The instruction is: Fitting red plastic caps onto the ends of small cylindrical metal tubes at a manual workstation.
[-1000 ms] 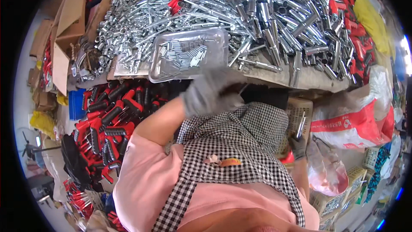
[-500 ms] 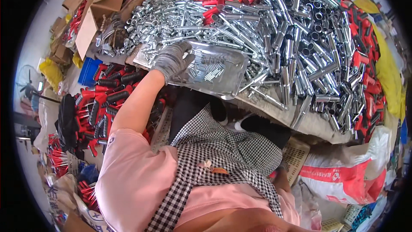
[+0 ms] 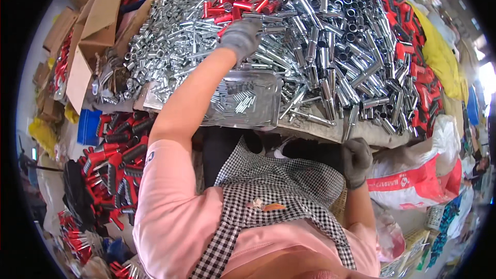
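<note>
My left hand [image 3: 241, 39], in a grey knit glove, reaches over the heap of metal parts. It is at the near edge of the red tubes [image 3: 243, 5], beside long chrome rods [image 3: 279, 54]. Its fingertips dip among the parts, so their grip is hidden. Below that wrist lies a shallow clear tray [image 3: 267, 85] with small silver pins [image 3: 244, 102] and other little metal pieces inside. My right hand [image 3: 356, 162], also gloved in grey, is held just off the table's front edge at the right. Its fingers are curled in; whatever they may hold is hidden.
Chrome tubes [image 3: 330, 46] are heaped at the right, small silver fittings [image 3: 165, 36] at the left. Red-and-black handles [image 3: 121, 160] pile up left of me. Cardboard boxes [image 3: 98, 18] stand at the far left. A white-and-red sack [image 3: 413, 181] lies at the right.
My left hand has left the tray and moved up and right onto the heap near the red tubes. My right hand has come up into sight at the table edge. The view has shifted slightly.
</note>
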### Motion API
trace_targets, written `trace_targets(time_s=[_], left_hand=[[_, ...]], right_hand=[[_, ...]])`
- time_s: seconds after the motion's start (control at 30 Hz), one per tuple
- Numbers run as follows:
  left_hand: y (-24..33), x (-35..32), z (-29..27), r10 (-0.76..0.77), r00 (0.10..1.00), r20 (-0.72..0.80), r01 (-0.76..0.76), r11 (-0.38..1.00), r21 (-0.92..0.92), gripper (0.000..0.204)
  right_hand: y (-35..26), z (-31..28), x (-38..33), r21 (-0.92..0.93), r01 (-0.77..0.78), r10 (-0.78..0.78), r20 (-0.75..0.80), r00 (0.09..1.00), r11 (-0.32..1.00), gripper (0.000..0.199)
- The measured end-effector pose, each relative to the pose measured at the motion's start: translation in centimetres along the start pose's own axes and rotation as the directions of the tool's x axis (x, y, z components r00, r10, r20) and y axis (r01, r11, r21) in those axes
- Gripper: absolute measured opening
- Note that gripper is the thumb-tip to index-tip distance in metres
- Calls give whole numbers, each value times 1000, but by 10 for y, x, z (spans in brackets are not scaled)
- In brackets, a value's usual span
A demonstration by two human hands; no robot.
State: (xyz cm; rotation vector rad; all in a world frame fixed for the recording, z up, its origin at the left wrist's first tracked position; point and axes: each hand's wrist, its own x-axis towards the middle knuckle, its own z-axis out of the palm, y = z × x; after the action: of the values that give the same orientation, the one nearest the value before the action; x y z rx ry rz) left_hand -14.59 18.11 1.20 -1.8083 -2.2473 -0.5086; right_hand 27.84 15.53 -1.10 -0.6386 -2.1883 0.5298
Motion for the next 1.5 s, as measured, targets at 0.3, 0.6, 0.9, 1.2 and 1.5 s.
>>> trace_targets(time_s=[0.3, 0.6, 0.9, 1.2, 1.5], left_hand=[[-19, 10, 7, 78, 996, -54, -80, 996, -39, 30], [-215, -43, -26, -521, 838, 160, 477, 843, 249, 45], [-219, -5, 12, -407, 821, 400, 403, 910, 97, 57], [-227, -19, 14, -630, 754, 185, 642, 767, -3, 51], [-50, -137, -55, 328, 934, -141, -311, 941, 133, 25]], right_hand=[[-61, 72, 72, 68, 567, -569, 180, 802, 821, 31], [-63, 82, 93, 119, 446, -461, 274, 844, 887, 27], [-101, 135, 140, 241, 518, -566, 464, 682, 821, 25], [-139, 178, 129, 372, 384, -534, 632, 562, 845, 24], [-104, 218, 138, 662, -748, 122, 746, 655, -36, 47]])
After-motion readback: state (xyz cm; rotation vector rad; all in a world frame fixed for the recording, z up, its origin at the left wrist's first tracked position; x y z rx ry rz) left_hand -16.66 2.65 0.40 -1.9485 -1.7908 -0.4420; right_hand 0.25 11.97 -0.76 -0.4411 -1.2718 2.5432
